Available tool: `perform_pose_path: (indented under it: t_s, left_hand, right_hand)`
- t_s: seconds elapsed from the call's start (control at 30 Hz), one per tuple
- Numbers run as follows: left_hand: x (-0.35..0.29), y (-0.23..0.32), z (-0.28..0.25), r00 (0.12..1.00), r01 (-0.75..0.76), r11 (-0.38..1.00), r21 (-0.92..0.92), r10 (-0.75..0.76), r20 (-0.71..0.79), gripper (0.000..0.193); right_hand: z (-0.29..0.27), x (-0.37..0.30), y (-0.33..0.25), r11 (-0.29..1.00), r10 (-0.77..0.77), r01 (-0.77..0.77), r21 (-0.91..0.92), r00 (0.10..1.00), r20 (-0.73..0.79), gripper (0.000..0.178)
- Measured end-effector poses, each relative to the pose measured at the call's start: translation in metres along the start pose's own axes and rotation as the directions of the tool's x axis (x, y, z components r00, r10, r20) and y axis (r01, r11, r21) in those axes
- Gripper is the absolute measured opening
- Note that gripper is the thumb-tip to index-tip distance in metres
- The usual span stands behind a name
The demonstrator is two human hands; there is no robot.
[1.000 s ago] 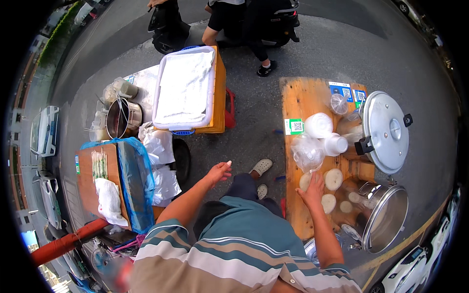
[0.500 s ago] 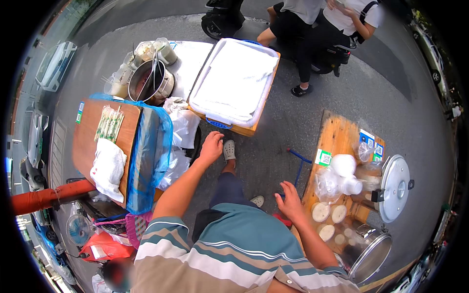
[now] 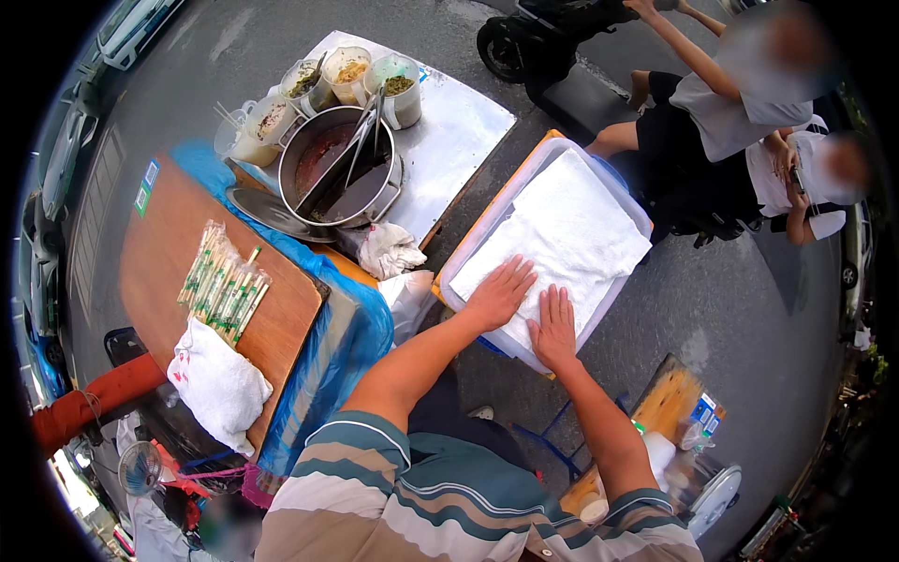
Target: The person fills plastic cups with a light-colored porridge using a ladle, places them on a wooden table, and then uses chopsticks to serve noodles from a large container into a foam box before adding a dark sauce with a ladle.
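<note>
A white cloth (image 3: 581, 220) lies over a pale plastic tub (image 3: 543, 157) that rests on a wooden stand. My left hand (image 3: 502, 294) presses on the near left edge of the cloth, fingers straight. Beside it my right hand (image 3: 554, 326) lies flat near the tub's front rim, fingers stretched out. Neither hand grips anything. What is under the cloth is hidden.
Left of the tub, a divided metal pot (image 3: 318, 164) with tongs stands among several condiment jugs (image 3: 349, 77). Wrapped chopsticks (image 3: 225, 286) and a towel (image 3: 217, 379) lie on a brown board (image 3: 154, 253). Two people sit on a scooter (image 3: 538, 42) beyond the tub.
Both my hands have moved forward from over the ground onto the white cloth. The pot and tub now appear closer. The people on the scooter appear farther right.
</note>
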State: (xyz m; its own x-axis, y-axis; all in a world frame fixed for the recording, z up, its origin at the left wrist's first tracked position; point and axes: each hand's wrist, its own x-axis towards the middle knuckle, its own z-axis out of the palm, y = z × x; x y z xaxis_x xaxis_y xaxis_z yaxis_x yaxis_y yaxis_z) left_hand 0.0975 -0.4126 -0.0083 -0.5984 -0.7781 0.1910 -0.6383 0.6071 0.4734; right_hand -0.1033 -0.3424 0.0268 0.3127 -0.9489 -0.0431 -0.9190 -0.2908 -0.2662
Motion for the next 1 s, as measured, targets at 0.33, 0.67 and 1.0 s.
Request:
perform_pose_path:
  t_s: [0.33, 0.67, 1.0]
  left_hand:
    - [-0.006, 0.015, -0.076, 0.951, 0.126, 0.992, 0.023, -0.127, 0.282, 0.068]
    - [-0.332, 0.077, -0.268, 0.096, -0.024, -0.242, -0.970, -0.966, 0.239, 0.042]
    - [-0.489, 0.035, -0.231, 0.016, -0.709, -0.315, -0.631, -0.901, 0.433, 0.043]
  right_hand:
    - [-0.067, -0.015, 0.004, 0.962, 0.037, 0.063, -0.264, 0.933, 0.357, 0.065]
    - [-0.047, 0.053, -0.264, 0.378, -0.347, -0.257, 0.890, 0.851, 0.393, 0.033]
    - [-0.019, 0.101, -0.444, 0.189, -0.367, -0.896, 0.401, 0.314, 0.876, 0.029]
